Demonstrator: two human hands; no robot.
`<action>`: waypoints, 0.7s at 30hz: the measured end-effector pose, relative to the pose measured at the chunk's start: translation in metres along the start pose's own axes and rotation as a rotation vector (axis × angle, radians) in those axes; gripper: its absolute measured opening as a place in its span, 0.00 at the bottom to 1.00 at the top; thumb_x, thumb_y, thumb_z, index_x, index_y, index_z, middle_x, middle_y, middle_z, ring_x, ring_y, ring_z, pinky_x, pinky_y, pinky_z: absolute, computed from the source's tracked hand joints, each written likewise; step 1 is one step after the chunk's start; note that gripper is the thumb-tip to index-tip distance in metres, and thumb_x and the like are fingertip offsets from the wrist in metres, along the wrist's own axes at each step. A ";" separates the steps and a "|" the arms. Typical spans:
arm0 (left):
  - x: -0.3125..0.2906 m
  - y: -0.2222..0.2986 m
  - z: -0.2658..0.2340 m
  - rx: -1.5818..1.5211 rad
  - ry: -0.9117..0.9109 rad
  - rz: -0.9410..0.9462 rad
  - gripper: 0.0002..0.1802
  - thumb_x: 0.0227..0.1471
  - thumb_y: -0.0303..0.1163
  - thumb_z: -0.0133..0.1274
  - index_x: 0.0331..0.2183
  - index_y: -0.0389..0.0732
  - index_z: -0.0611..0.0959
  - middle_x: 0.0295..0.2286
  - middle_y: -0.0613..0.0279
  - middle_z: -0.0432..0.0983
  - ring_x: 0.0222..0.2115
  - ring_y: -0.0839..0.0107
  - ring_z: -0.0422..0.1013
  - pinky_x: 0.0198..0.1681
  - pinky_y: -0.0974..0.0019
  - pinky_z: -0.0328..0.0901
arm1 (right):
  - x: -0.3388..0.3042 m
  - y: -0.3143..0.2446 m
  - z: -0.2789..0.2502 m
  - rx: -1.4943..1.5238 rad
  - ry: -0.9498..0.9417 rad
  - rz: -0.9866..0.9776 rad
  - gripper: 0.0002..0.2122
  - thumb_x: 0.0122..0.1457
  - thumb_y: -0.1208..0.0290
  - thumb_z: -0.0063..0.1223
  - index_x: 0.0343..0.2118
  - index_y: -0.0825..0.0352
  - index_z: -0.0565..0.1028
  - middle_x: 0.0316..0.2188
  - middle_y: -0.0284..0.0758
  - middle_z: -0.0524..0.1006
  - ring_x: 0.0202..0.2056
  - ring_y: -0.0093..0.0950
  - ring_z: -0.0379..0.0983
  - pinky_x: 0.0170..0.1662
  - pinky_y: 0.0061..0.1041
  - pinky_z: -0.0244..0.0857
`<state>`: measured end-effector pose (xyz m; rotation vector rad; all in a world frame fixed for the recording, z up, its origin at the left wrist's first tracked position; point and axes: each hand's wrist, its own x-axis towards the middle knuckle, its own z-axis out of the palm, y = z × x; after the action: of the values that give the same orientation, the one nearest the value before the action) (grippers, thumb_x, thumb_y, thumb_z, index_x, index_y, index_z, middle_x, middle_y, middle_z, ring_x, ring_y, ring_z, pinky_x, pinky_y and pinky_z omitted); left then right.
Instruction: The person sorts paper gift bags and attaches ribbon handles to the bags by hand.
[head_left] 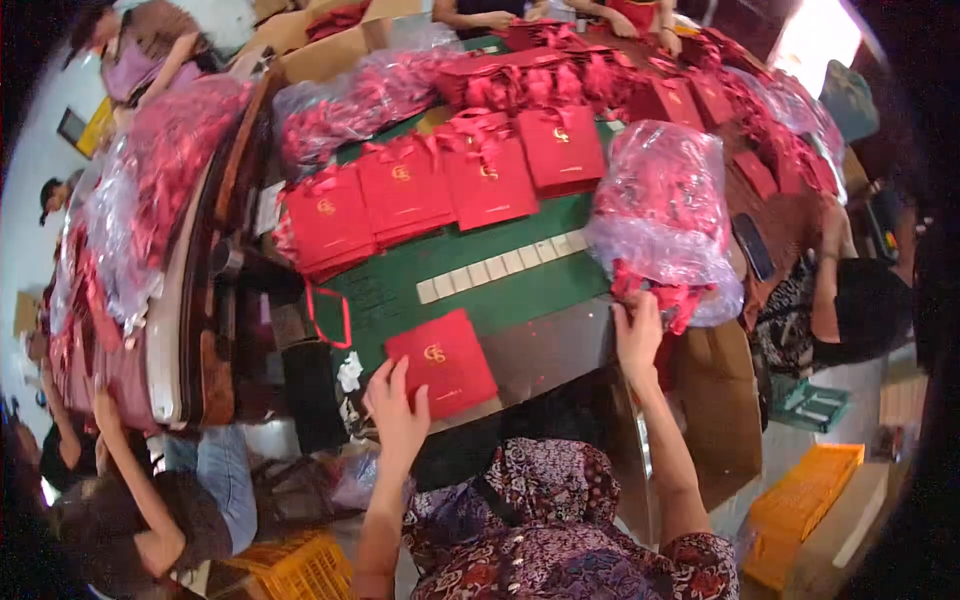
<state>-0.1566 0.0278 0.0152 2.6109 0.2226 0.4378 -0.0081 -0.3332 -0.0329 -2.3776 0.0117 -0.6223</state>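
Note:
A flat red paper bag (455,362) with a gold emblem lies at the near edge of the table. My left hand (398,405) rests on its left side, fingers spread and not closed round it. To the right, my right hand (640,335) has its thumb and fingers at the red ribbons (685,306) spilling from the mouth of a clear plastic sack (660,200); it looks closed on some ribbon, though the fingertips are partly hidden. The sack bulges with red ribbon pieces.
Stacks of red bags (408,185) stand beyond a row of pale tiles (500,265) on the green mat (390,275). A red loop (332,318) lies at left, a phone (753,247) at right. Cardboard boxes and orange crates (805,510) stand below. Other people work around the table.

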 end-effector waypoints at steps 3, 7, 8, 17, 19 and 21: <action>0.013 -0.004 0.011 -0.035 0.031 0.008 0.29 0.50 0.32 0.59 0.55 0.42 0.73 0.52 0.49 0.66 0.52 0.50 0.63 0.54 0.50 0.57 | 0.010 0.001 0.002 -0.074 0.015 -0.001 0.08 0.57 0.73 0.58 0.38 0.68 0.72 0.32 0.41 0.75 0.35 0.42 0.74 0.38 0.38 0.67; 0.034 -0.001 0.015 -0.019 0.015 0.011 0.29 0.50 0.33 0.59 0.54 0.40 0.74 0.53 0.51 0.66 0.52 0.49 0.62 0.55 0.50 0.57 | 0.012 0.003 0.000 -0.113 -0.014 -0.044 0.04 0.59 0.75 0.54 0.36 0.66 0.72 0.31 0.42 0.74 0.33 0.45 0.73 0.35 0.40 0.66; 0.038 -0.002 0.016 -0.017 -0.013 0.019 0.30 0.50 0.36 0.59 0.55 0.39 0.72 0.54 0.51 0.65 0.54 0.49 0.59 0.55 0.48 0.56 | 0.011 -0.001 -0.001 -0.109 -0.020 -0.050 0.04 0.59 0.75 0.54 0.36 0.66 0.72 0.31 0.42 0.74 0.33 0.45 0.73 0.35 0.40 0.66; 0.049 0.016 0.025 -0.068 0.005 0.148 0.29 0.50 0.36 0.59 0.54 0.43 0.74 0.52 0.54 0.67 0.54 0.51 0.61 0.55 0.48 0.55 | -0.032 -0.077 -0.052 -0.077 -0.328 -0.381 0.05 0.52 0.78 0.56 0.31 0.65 0.71 0.26 0.40 0.71 0.29 0.42 0.70 0.32 0.39 0.63; 0.043 0.037 0.025 -0.230 -0.018 0.233 0.25 0.50 0.34 0.59 0.51 0.45 0.77 0.47 0.56 0.72 0.50 0.53 0.65 0.53 0.49 0.59 | -0.044 -0.093 -0.051 -0.076 -0.386 -0.489 0.06 0.51 0.77 0.58 0.30 0.64 0.72 0.26 0.38 0.71 0.30 0.39 0.71 0.33 0.38 0.63; 0.032 0.060 0.025 -0.417 -0.106 0.371 0.22 0.52 0.35 0.58 0.50 0.45 0.79 0.50 0.57 0.73 0.50 0.52 0.66 0.54 0.51 0.61 | -0.052 -0.111 -0.050 -0.006 -0.466 -0.548 0.07 0.50 0.76 0.59 0.31 0.64 0.72 0.27 0.37 0.72 0.31 0.37 0.71 0.34 0.37 0.64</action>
<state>-0.1130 -0.0277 0.0318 2.2491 -0.3592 0.4158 -0.0930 -0.2683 0.0458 -2.4788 -0.8608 -0.2875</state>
